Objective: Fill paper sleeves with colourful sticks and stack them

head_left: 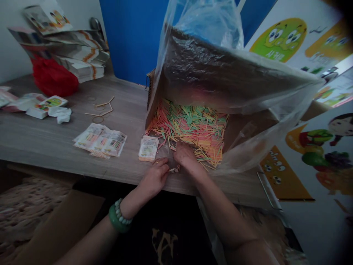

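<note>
A heap of thin pink, green, yellow and orange sticks (193, 125) spills out of a plastic-lined cardboard box lying on its side. At the heap's near edge, my right hand (184, 155) is closed with its fingers curled down among the sticks; its fingertips are mostly hidden. My left hand (157, 173), wearing a ring, rests at the table's front edge with its fingers drawn together. By its fingertips lies a small whitish scrap (173, 170), and what the fingers hold is unclear. Just beyond the left hand sits a stack of small printed packets (148, 148).
More flat packets (101, 140) lie left on the grey table (41, 143), near rubber bands and a bent stick figure (106, 106). Farther back are a red bag (53, 77) and stacked cartons (82, 59). Clear plastic liner (245, 158) drapes over the box's right side.
</note>
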Available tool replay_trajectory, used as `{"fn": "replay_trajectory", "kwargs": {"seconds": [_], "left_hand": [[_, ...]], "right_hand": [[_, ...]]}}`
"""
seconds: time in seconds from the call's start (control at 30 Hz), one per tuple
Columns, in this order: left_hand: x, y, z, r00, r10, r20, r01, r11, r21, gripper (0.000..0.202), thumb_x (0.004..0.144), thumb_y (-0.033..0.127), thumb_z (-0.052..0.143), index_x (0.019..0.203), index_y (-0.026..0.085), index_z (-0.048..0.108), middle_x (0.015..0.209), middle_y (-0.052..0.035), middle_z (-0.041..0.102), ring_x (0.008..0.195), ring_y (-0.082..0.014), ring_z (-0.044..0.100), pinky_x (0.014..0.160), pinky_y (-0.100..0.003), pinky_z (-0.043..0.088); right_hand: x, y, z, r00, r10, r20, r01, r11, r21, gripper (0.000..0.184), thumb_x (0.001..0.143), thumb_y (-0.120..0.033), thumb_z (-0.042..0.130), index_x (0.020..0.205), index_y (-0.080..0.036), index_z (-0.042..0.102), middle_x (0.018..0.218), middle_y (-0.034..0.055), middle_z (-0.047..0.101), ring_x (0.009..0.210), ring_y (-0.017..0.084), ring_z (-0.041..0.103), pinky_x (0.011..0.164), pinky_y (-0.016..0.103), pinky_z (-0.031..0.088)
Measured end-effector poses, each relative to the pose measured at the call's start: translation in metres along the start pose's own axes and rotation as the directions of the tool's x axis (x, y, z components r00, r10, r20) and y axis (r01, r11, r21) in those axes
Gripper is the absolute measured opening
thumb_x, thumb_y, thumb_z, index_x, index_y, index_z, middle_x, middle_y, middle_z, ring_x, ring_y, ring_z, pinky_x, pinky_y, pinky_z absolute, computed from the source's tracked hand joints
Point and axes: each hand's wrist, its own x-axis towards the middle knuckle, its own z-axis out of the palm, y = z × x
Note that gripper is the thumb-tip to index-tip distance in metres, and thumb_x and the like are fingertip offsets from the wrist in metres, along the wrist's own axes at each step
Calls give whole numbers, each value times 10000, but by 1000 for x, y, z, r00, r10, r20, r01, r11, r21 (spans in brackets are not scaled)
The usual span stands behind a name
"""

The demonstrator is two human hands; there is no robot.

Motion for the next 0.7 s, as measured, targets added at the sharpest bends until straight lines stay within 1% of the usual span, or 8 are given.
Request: {"fn": "replay_trajectory", "kwargs": {"seconds": [0.1,0.27,0.33,0.4,0.47,0.53,0.6,0.7], "left_hand": [[0,0,-1,1000,1,4,-1,1000,8,164,920,99,550,849,171,679,1273,-150,685,1216,-299,632,1061,-527,524],[0,-2,0,1000,20,-13,-19,1000,6,155,917,101,564,826,159,675,1253,-162,694,1200,-301,641,1053,-523,532],[0,-3,0,999,26,-25,-26,1000,9,154,925,111,568,825,164,673,1262,-149,693,1195,-292,644,1046,-514,541],[-1,-2,-2,999,40,-27,-39,999,21,166,941,132,564,819,170,668,1273,-140,693,1198,-286,646,1041,-509,547],[-1,0,-5,998,53,-22,-52,998,35,175,958,158,559,821,169,668,1281,-145,693,1207,-293,645,1048,-525,540],[0,4,-8,998,51,-25,-50,998,37,171,967,176,556,843,167,674,1291,-156,690,1222,-306,639,1069,-560,515],[2,9,-10,998,45,-32,-44,999,31,159,967,173,553,869,168,679,1312,-161,681,1239,-311,630,1091,-592,485],[7,15,-9,998,55,-20,-55,998,28,153,962,155,546,888,176,677,1343,-148,667,1255,-295,622,1098,-588,480]], "right_hand": [[1,-1,2,999,44,9,-43,995,-88,354,926,-68,419,1198,-86,646,1156,233,700,1074,340,677,851,420,508],[-6,6,11,993,21,-119,-31,997,-77,353,934,-67,385,1179,-123,632,1183,199,671,1107,304,638,936,418,466],[-5,18,15,987,23,-158,-24,1000,-4,327,914,-62,388,1131,-128,624,1125,182,674,1054,286,634,921,402,462],[-1,33,17,981,66,-182,-26,976,218,264,914,-111,393,1073,-155,598,986,131,675,919,252,632,848,371,477],[6,49,16,971,123,-204,1,855,518,199,929,-203,386,1046,-201,547,877,62,640,783,207,599,765,333,487],[13,61,12,956,162,-244,66,690,720,167,933,-295,368,1031,-235,489,860,23,604,733,175,572,724,301,491],[16,65,6,941,187,-282,139,545,827,167,918,-375,371,1015,-254,435,880,15,583,737,165,573,690,281,492],[14,53,0,926,209,-314,230,348,909,179,894,-421,406,982,-267,379,894,19,568,757,171,579,648,275,497]]}}
